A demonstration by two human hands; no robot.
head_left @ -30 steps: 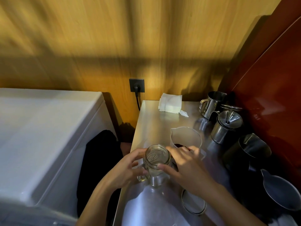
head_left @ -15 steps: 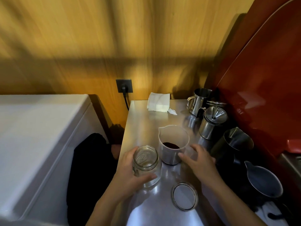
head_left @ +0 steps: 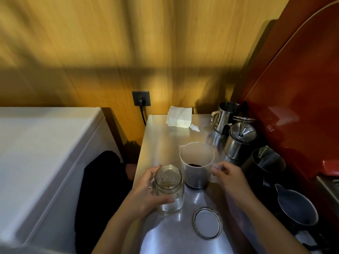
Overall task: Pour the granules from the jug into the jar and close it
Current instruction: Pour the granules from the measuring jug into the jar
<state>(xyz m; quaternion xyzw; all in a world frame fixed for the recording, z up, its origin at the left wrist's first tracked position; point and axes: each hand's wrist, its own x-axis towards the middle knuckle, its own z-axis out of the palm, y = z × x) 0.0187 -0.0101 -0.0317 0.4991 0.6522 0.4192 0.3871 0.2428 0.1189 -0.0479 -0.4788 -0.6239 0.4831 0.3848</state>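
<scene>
**A:** so where's everything sitting on the steel counter?

**B:** glass jar is upright near the front left edge, lid off, with the left hand wrapped around it. The plastic jug is just beside it, dark granules in the bottom.

**A:** and the right hand?

**B:** fingers curled at the jug's handle side, looks like it's gripping, jug on the counter. The lid lies flat in front, apart from both.
</scene>
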